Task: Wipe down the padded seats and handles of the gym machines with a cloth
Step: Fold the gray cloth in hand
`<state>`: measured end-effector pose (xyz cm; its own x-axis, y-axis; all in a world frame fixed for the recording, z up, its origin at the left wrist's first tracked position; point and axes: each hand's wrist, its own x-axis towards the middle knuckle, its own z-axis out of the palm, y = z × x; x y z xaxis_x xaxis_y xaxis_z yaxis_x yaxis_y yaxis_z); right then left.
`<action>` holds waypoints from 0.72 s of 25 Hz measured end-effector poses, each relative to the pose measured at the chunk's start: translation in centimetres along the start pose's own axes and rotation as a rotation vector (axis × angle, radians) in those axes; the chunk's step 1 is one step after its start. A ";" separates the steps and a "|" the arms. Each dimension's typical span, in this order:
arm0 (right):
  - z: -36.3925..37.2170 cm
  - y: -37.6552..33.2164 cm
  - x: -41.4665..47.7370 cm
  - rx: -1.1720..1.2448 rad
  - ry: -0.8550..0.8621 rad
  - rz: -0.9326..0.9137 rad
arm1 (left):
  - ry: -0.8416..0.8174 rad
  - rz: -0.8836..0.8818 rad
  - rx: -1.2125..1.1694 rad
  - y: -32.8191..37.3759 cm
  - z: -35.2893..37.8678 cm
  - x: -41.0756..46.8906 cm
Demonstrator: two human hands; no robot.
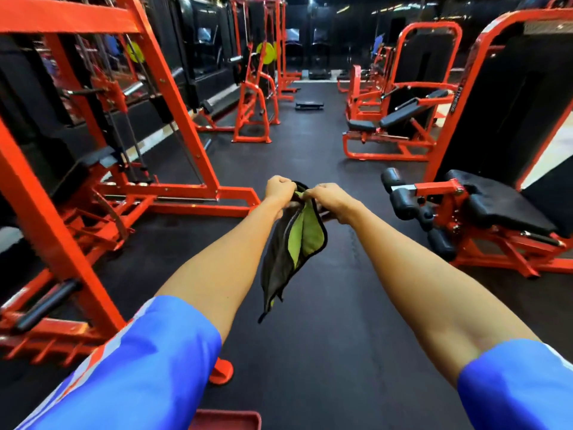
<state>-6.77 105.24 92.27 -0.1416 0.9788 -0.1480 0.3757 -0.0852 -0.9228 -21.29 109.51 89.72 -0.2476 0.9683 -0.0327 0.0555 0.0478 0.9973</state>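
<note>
Black rubber floor (pixel 310 156) runs down the aisle you stand in, with orange-framed machines in rows on both sides: a cable frame (pixel 175 97) to your left and a leg machine (pixel 434 188) close on your right. That machine's padded seat (pixel 502 200) looks to me like the nearest pad to wipe. It lies to the right of the cloth and a little beyond it. Its long axis runs from the roller pads (pixel 403 203) at the aisle end back toward the right edge of view, so your right hand (pixel 331 200) is the nearer one. The cloth (pixel 297 240), black with a green inner face, hangs lengthwise in the air between your forearms, above the floor and touching no machine. Your left hand (pixel 279 187) meets the right at the cloth's top edge, and the fingers (pixel 286 183) of both are curled, pinching it.
</note>
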 end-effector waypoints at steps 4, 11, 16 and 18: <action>-1.0 0.6 10.1 -0.027 0.029 -0.044 | -0.141 -0.090 -0.052 -1.3 2.2 8.9; -5.8 1.2 29.5 0.063 -0.099 -0.064 | 0.087 -0.103 -0.067 -0.1 7.8 27.3; -9.4 -1.5 41.5 0.069 -0.170 -0.096 | 0.266 -0.117 -0.073 1.7 12.5 40.2; -10.2 -2.2 45.7 0.006 -0.166 -0.116 | 0.245 -0.128 -0.110 2.6 13.9 44.0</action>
<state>-4.75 152.02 91.16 -0.3327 0.9381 -0.0968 0.3431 0.0248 -0.9390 -18.56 155.67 89.95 -0.4731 0.8673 -0.1548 -0.0928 0.1257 0.9877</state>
